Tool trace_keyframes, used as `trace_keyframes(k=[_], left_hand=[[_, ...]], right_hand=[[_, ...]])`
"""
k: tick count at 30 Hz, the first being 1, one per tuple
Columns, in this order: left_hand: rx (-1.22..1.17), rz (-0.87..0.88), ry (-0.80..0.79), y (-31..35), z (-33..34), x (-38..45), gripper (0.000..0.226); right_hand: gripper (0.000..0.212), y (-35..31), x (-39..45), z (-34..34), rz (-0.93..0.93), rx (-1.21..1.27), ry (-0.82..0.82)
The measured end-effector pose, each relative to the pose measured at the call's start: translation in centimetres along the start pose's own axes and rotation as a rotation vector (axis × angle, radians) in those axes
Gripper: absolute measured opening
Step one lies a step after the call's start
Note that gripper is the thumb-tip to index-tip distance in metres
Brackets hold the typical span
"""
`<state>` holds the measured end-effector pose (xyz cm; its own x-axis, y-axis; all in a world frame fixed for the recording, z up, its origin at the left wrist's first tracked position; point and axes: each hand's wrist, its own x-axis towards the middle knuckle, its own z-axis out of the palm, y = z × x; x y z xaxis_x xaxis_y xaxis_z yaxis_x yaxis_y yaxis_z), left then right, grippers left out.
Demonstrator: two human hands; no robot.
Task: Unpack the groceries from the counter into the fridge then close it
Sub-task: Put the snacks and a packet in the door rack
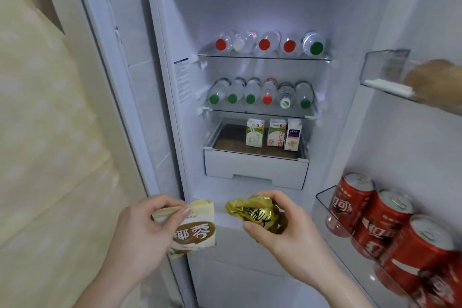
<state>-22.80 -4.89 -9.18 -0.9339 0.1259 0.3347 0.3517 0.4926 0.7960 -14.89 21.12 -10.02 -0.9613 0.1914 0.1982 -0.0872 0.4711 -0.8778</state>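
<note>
**Two snack packets held at the open fridge**

A cream-and-brown flat plastic snack packet point(193, 227) hangs in front of the lower part of the open white fridge point(250, 7), pinched at its crimped top edge by the left hand point(140, 230), thumb over the seal and fingers behind. Its long axis runs roughly top to bottom, tilted slightly to the right. Just beside it, not touching, a crumpled gold foil packet point(257, 215) sits in the right hand point(287, 230), whose fingers curl over its top while the thumb presses beneath. Both hands are clamped on their own packet, near each other, level with the front lip of the fridge's lower section.

Ahead and above the hands lies the free space: the glass-topped white drawer point(255, 167), bearing three small upright milk cartons point(275, 134) towards its right rear, with bare surface at its left. Higher still, two glass shelves each carry a row of clear plastic bottles point(260, 94) lying on their sides, caps outward. The right hand looks nearer the fridge opening, so the gold packet seems likelier to go in first, forward and upward. To the right, the door's lower bin holds red drink cans point(370, 220).
</note>
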Motion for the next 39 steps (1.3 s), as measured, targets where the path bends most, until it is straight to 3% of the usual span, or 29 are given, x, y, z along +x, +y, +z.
trace_keyframes(k=[13,22,26,32,39], left_hand=[[-0.124,0.292,-0.256,4.3,8.1,13.4,0.016],[-0.256,0.587,-0.319,10.4,8.4,20.2,0.015],[-0.316,0.683,-0.301,13.1,8.0,21.9,0.014],[-0.391,0.797,-0.296,17.1,6.7,22.3,0.017],[-0.448,0.843,-0.328,19.7,5.8,21.0,0.008]], right_hand=[[0.04,-2.2,3.6,-4.8,0.017,-0.134,0.281],[0.036,-13.6,4.6,-8.5,-0.144,-0.496,0.459],[0.036,-18.3,4.3,-11.3,-0.197,-0.695,0.645],[0.038,-23.0,3.3,-16.2,-0.117,-0.843,0.836],[0.034,-25.1,0.4,-21.5,0.248,-1.11,0.859]])
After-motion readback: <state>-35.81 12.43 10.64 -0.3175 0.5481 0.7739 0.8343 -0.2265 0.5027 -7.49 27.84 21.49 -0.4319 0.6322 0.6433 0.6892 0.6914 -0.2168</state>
